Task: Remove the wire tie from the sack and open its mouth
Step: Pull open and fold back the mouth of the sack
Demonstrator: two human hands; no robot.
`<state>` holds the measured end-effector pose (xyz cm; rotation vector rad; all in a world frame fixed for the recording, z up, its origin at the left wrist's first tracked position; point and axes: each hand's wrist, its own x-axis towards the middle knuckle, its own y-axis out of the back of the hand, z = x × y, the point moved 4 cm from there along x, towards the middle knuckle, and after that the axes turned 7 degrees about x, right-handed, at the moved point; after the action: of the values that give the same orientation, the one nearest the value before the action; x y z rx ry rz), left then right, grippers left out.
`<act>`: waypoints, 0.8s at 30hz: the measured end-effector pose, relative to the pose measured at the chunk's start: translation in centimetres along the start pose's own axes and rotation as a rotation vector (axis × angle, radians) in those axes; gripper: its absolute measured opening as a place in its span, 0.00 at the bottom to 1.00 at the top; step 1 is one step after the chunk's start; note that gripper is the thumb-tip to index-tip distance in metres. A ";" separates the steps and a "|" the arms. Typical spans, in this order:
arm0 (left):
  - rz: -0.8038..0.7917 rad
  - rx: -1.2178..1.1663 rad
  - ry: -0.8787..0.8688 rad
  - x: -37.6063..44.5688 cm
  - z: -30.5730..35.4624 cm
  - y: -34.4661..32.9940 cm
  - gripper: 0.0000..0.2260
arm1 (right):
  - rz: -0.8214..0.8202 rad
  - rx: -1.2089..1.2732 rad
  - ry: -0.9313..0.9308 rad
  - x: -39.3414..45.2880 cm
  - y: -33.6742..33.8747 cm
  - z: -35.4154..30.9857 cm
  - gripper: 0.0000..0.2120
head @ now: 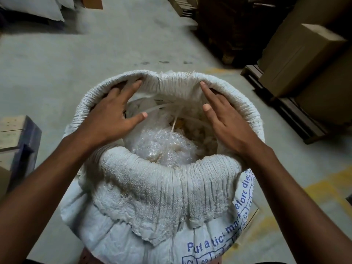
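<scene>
A large white woven sack [152,197] with blue print stands upright in front of me, its mouth wide and its rim rolled outward. Inside lie clear bubble wrap [163,147] and pale plastic straps [177,119]. My left hand [112,115] rests on the far-left inner rim, fingers spread and tucked under the rolled edge. My right hand [226,121] lies flat against the far-right inner rim, fingers together and pointing away from me. I see no wire tie anywhere.
The sack stands on a grey concrete floor [114,44]. Cardboard boxes [302,58] on dark pallets line the right side. A wooden pallet block [17,140] sits at the left. More white sacks [38,6] lie at the far left.
</scene>
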<state>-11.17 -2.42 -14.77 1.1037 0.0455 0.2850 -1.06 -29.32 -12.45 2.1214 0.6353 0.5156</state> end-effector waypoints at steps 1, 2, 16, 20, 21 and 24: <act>-0.001 0.018 0.004 0.4 0.1 -0.1 0.38 | 0.006 -0.011 0.002 0.2 0.0 -0.1 0.27; 0.003 0.024 0.006 0.7 0.2 -0.1 0.38 | 0.018 -0.019 0.002 0.5 0.1 -0.3 0.27; -0.511 0.117 -0.351 -4.4 0.8 -1.5 0.43 | -0.369 -0.061 0.184 -3.2 0.3 -0.3 0.29; -0.732 0.090 -0.317 -7.1 0.8 -2.4 0.50 | -0.674 -0.087 0.110 -6.3 -0.6 -0.5 0.43; -0.763 0.025 -0.291 -7.5 0.9 -2.3 0.46 | -0.707 -0.074 0.091 -6.8 -0.5 -0.8 0.42; -0.860 -0.094 -0.271 -8.2 1.5 -1.8 0.38 | -0.833 0.001 -0.092 -8.3 0.1 -1.8 0.31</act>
<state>-18.46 -6.58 -16.57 0.9304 0.2535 -0.6254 -8.58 -33.28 -12.49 1.6605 1.3555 -0.0482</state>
